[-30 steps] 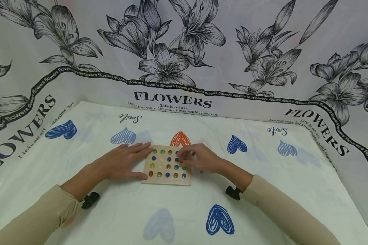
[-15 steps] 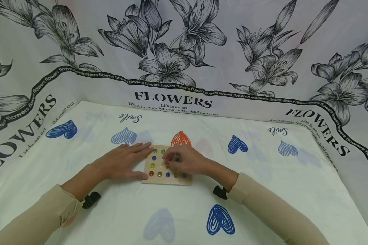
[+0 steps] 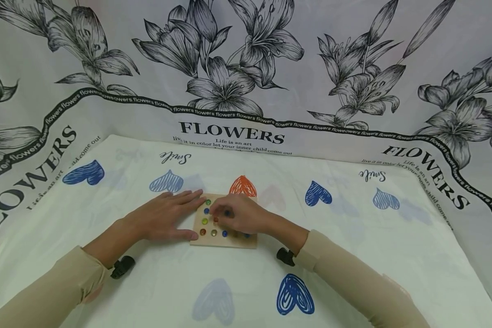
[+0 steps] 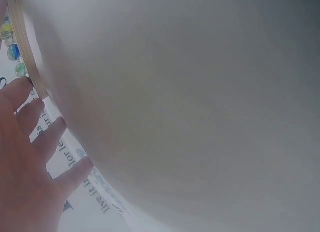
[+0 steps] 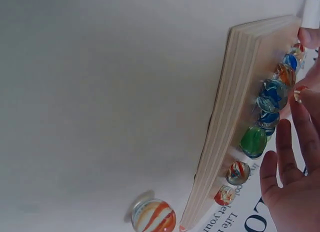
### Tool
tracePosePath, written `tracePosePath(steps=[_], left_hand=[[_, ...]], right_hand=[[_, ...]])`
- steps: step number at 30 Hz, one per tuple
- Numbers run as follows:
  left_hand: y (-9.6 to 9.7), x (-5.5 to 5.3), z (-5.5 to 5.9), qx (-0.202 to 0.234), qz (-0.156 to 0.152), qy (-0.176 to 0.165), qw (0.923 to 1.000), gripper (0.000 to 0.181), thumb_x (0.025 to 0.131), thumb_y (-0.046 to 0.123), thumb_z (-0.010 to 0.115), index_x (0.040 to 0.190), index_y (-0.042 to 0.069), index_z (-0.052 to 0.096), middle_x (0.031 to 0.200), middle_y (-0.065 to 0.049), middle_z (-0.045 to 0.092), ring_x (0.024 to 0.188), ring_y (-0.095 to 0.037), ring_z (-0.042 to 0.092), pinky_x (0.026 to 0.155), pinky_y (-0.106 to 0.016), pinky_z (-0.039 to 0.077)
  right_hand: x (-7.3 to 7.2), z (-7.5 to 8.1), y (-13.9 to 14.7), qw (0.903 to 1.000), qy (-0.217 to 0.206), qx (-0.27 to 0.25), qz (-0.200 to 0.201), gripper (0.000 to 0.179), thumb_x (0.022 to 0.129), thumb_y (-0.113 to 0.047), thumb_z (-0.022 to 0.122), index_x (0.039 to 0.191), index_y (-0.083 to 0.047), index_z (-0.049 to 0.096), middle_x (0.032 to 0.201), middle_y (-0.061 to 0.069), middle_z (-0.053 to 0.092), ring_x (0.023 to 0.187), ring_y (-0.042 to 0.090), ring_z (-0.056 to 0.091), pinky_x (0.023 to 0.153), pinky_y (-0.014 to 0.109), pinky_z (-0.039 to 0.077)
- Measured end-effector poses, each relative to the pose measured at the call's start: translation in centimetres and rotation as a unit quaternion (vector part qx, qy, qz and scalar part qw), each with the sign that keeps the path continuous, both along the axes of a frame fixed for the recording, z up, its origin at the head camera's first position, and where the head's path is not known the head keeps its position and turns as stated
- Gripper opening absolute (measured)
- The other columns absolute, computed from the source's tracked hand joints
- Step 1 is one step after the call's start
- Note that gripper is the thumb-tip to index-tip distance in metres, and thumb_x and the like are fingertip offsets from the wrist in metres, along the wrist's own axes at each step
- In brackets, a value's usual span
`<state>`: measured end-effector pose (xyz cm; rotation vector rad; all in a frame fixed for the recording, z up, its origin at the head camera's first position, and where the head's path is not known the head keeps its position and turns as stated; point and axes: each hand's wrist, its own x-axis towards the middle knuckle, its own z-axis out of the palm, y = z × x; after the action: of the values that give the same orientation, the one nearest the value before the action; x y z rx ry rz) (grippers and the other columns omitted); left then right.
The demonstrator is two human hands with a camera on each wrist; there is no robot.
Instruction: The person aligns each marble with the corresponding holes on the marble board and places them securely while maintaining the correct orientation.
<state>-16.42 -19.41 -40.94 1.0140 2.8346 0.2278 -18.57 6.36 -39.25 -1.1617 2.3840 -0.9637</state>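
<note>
A flat wooden board [image 3: 213, 243] with rows of coloured glass marbles in its hollows lies on the cloth. My left hand [image 3: 164, 216] rests at the board's left side, fingers spread and fairly straight; the left wrist view also shows this hand [image 4: 30, 152] beside the board's edge [image 4: 25, 47]. Over the middle of the board, my right hand [image 3: 246, 214] pinches a reddish-orange marble [image 3: 216, 219] between thumb and finger. In the right wrist view only a sliver of the pinched marble [image 5: 298, 95] shows. That hand covers much of the board's right part from the head camera.
One orange-and-white marble [image 5: 155, 215] lies loose on the cloth beside the board in the right wrist view. A green marble [image 5: 254, 141] sits near the board's edge. The white cloth [image 3: 168, 282] bears printed hearts, and a flower-printed sheet [image 3: 246, 54] rises behind.
My right hand has moved left across the board with the orange marble, from the right columns to the second column from the left. The left hand has stayed put.
</note>
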Motion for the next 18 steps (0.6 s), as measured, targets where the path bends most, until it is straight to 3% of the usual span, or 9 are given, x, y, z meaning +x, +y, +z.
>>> tracePosePath(steps=[18], left_hand=[[-0.1,-0.17,-0.16,0.0,-0.001,-0.003,1.0,0.097,0.083,0.082,0.047,0.156,0.02,0.035,0.163,-0.002,0.028,0.146,-0.03,0.033,0.108,-0.066,0.034]], right_hand=[[-0.27,-0.3,-0.39,0.9997,0.006,0.023,0.011,0.019,0.094,-0.007,0.069,0.112,-0.011,0.072,0.105,-0.005,0.071,0.095,0.004,0.06,0.092,0.021,0.05]])
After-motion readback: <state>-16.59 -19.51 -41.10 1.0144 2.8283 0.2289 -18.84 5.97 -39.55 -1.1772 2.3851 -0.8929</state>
